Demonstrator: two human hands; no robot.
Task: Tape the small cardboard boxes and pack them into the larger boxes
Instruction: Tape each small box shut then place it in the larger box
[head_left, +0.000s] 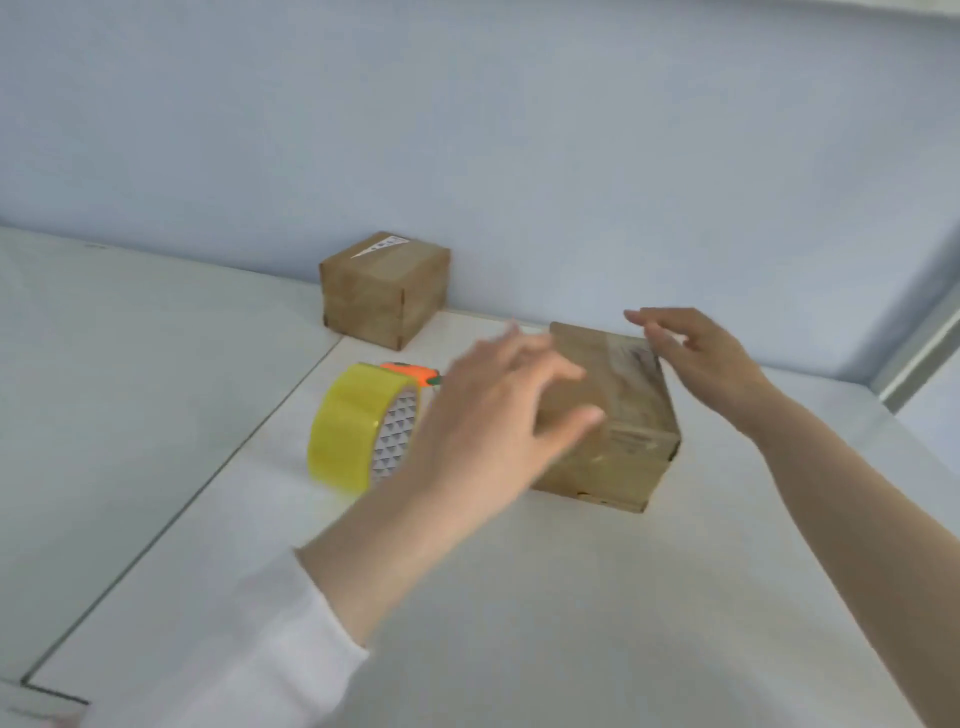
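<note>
A small brown cardboard box (623, 415) sits on the white table in front of me, its top closed and shiny with tape. My left hand (493, 415) hovers over its left side, fingers spread and blurred, holding nothing. My right hand (696, 353) is open at the box's far right corner, fingers apart, close to or just touching the edge. A second small taped box (382, 288) with a white label stands further back by the wall. A roll of yellow tape (358, 428) stands on edge left of the near box.
An orange cutter (410, 371) lies behind the tape roll, partly hidden by my left hand. The pale blue wall (467, 130) runs along the back. A seam (171, 519) between two white table tops runs diagonally at left. No larger box is in view.
</note>
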